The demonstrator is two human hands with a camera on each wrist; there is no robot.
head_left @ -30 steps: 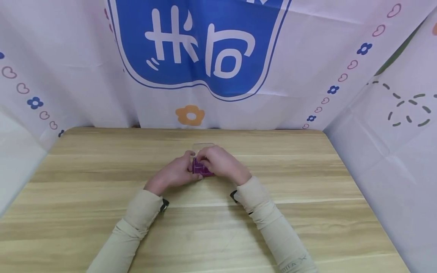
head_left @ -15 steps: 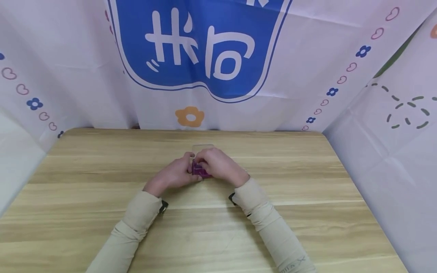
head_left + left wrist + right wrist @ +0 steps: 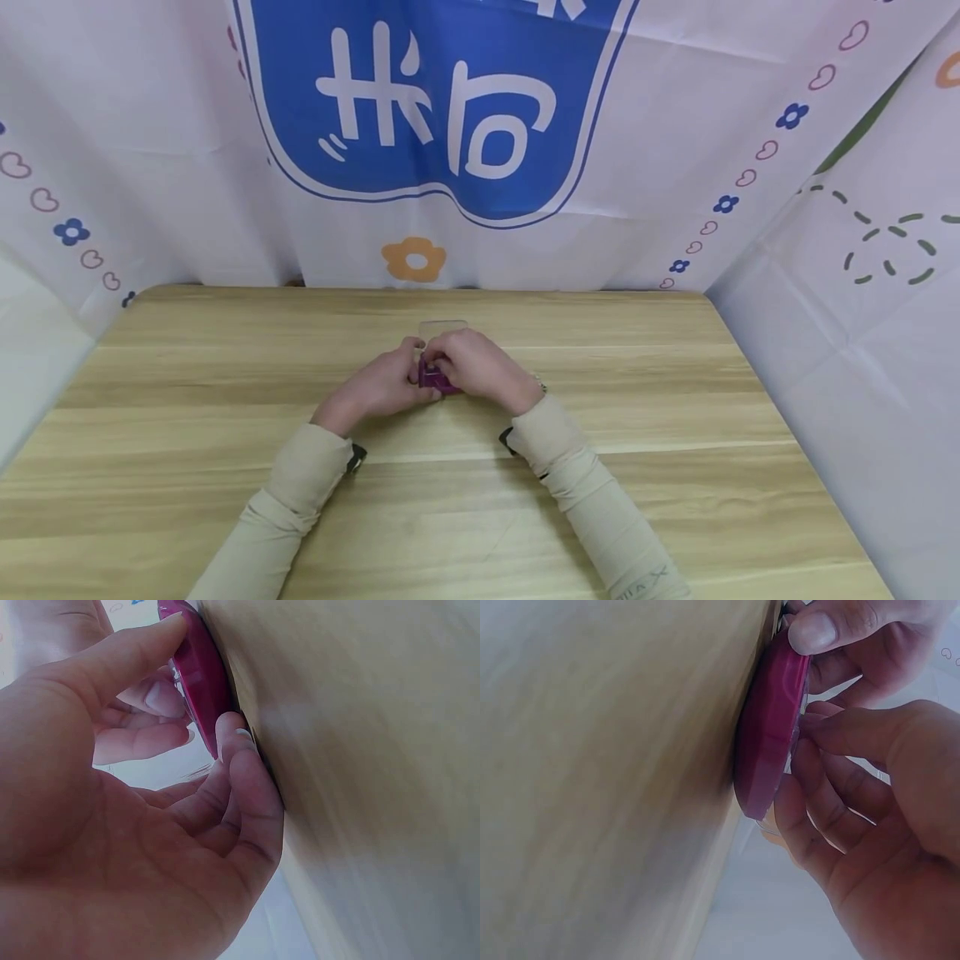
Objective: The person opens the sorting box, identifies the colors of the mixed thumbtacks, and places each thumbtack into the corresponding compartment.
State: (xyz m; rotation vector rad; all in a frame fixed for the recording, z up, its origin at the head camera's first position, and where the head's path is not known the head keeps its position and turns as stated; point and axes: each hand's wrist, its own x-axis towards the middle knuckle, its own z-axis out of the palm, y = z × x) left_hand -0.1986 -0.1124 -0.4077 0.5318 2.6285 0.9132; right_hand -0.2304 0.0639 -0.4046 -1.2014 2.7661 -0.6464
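Right hand (image 3: 480, 365): moved slightly down and left in the head view since one second ago, now covering more of the case's near right corner; left hand (image 3: 375, 385) little changed in its hold.

Item 1: case (image 3: 438, 382), magenta, small and flat, at the centre of the head view; close against the surface (image 3: 420, 508), contact not clear. Opened; inner dividers partly hidden by fingers.

Item 2: clear lid (image 3: 442, 326), just beyond the case, mostly behind the right hand.

Hands, left: gripping the case at its left end, thumb along the near side, fingers curled at the end. Right: thumb and fingers bent together against the open side; whether they pinch a part of the case or something small, cannot tell.

Sleeves (image 3: 273, 504): pair, beige, entering from the lower edge of the frame; dark fitting (image 3: 357, 458) at the left cuff, another at the right.

Backdrop (image 3: 157, 83): white cloth, upper frame, with blue emblem (image 3: 442, 100) and orange flower (image 3: 396, 258).
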